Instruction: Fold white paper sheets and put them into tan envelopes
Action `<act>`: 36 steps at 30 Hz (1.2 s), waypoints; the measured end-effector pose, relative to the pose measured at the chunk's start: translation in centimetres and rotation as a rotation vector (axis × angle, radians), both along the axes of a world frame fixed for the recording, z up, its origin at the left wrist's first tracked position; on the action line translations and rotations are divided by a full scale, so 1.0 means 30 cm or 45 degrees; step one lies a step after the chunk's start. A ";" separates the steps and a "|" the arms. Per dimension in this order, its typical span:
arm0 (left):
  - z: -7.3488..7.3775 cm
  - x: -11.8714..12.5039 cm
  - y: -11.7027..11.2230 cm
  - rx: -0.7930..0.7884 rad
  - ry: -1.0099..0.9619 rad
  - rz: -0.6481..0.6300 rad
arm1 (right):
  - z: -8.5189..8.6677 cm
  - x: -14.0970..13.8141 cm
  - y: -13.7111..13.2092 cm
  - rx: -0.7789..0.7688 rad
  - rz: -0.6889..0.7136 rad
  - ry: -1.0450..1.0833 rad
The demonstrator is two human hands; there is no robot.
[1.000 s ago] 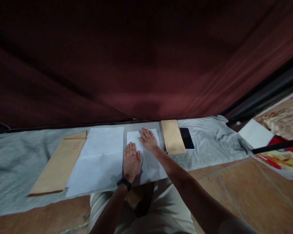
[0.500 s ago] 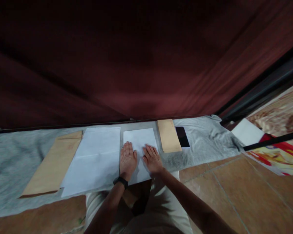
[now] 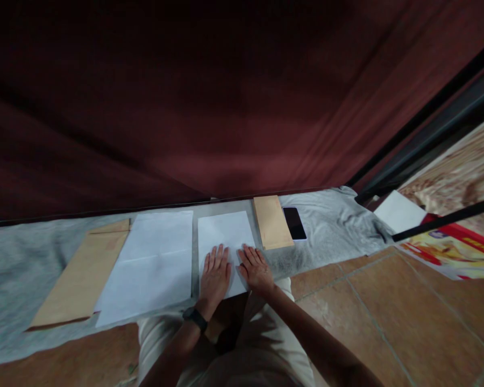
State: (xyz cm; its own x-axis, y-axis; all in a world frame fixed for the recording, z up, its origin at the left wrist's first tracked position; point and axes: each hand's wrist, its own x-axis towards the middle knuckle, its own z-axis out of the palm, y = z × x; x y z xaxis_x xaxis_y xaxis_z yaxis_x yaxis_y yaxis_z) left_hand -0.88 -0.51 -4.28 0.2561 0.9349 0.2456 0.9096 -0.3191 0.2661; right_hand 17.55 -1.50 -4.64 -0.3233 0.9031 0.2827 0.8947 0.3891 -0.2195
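A folded-size white sheet of paper point(image 3: 225, 228) lies flat in front of me on a grey cloth. My left hand point(image 3: 216, 273) rests palm down on its left side, fingers stretched out. On the right side of the same sheet lies my right hand point(image 3: 255, 269), also flat, with fingers a little spread. Left of it are larger white sheets point(image 3: 157, 263) with a crease across them, next to a big brown envelope point(image 3: 83, 274). A smaller brown envelope point(image 3: 272, 221) lies just right of the sheet.
A phone point(image 3: 294, 223) with a dark screen lies beside the small envelope. The grey cloth point(image 3: 331, 226) covers the narrow surface. Behind it hangs a dark red curtain point(image 3: 226, 134). At the right are a black bar point(image 3: 447, 217) and a red-and-yellow printed box point(image 3: 455, 250).
Both hands have slid toward me over the sheet, staying flat on it. The camera view has shifted slightly; the papers and envelopes otherwise lie as before.
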 end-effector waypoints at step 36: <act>0.052 -0.028 -0.076 -0.186 -0.024 -0.289 | 0.027 -0.076 -0.011 -0.098 0.077 0.112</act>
